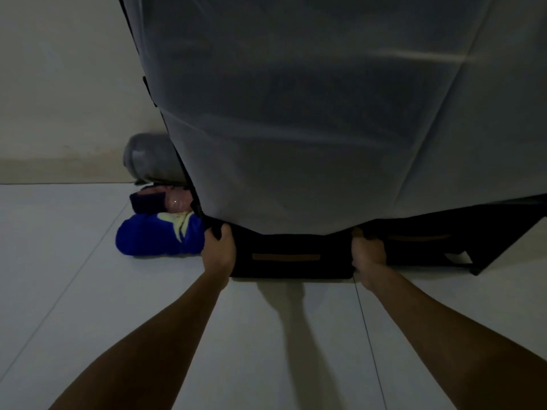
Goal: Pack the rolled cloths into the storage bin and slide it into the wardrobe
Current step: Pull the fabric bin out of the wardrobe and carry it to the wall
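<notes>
Grey fabric wardrobe cover (pixel 325 113) hanging low before you, black storage bin (pixel 290 261) on the tiled floor (pixel 88 291) partly beneath it, blue rolled cloth (pixel 157 239) just left, your left hand (pixel 220 247) and right hand (pixel 367 250), fingers clamped on the bin's upper corners.

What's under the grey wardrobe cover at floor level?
A black storage bin with a brown strip, gripped by the left hand and right hand. Its top and contents are hidden by the grey wardrobe cover.
</notes>
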